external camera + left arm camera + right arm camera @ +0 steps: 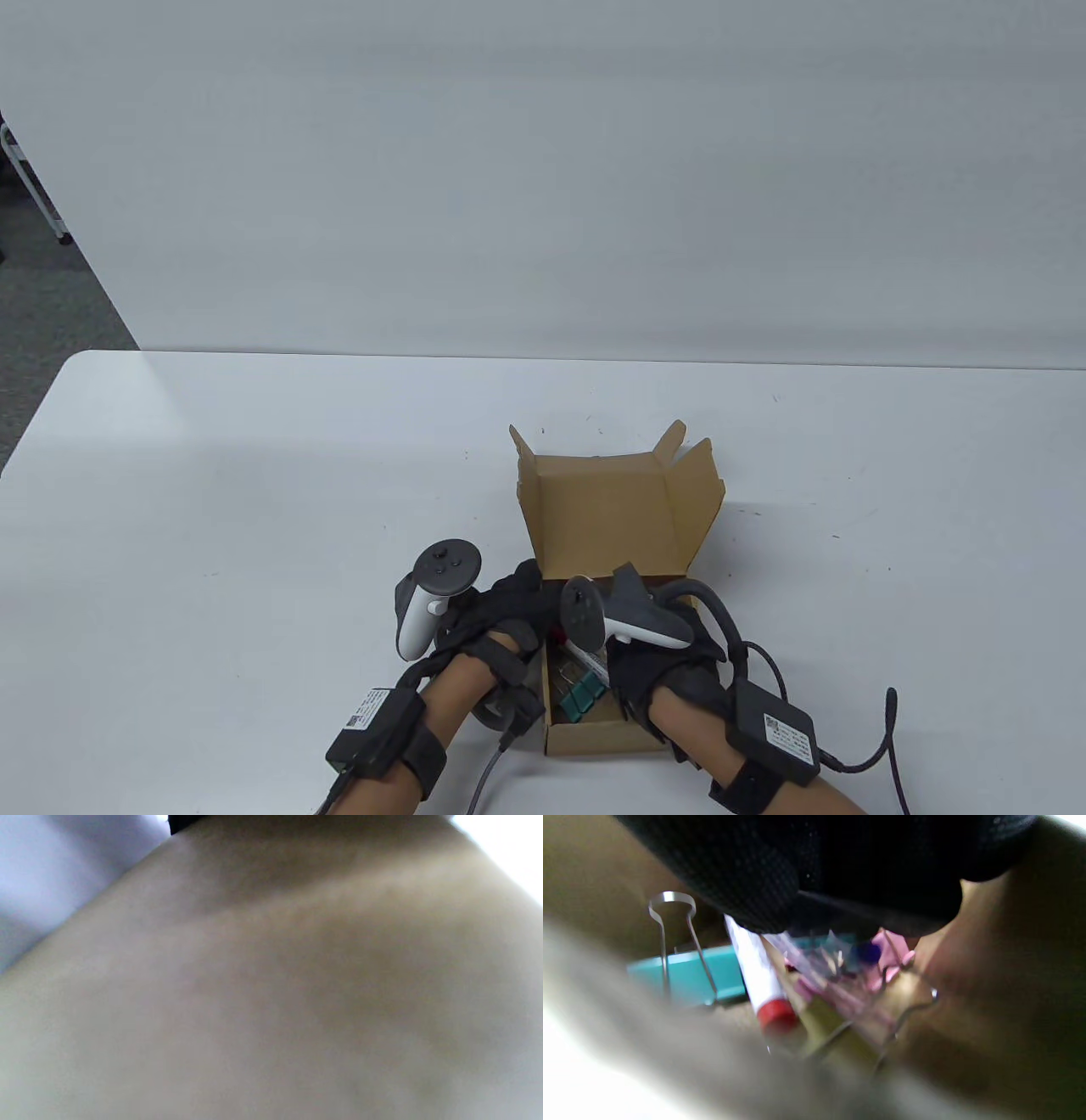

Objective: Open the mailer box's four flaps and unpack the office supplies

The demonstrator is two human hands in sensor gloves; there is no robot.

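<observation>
The brown mailer box stands at the table's near edge with its lid and side flaps raised. Inside lie teal binder clips, also in the right wrist view, pink clips and a white marker with a red cap. My right hand reaches into the box, and its gloved fingers close over the marker's upper end. My left hand rests against the box's left wall; its fingers are hidden. Blurred cardboard fills the left wrist view.
The white table stretches to the left, right and behind the box. Its far edge meets a pale wall. Glove cables trail from both wrists near the front edge.
</observation>
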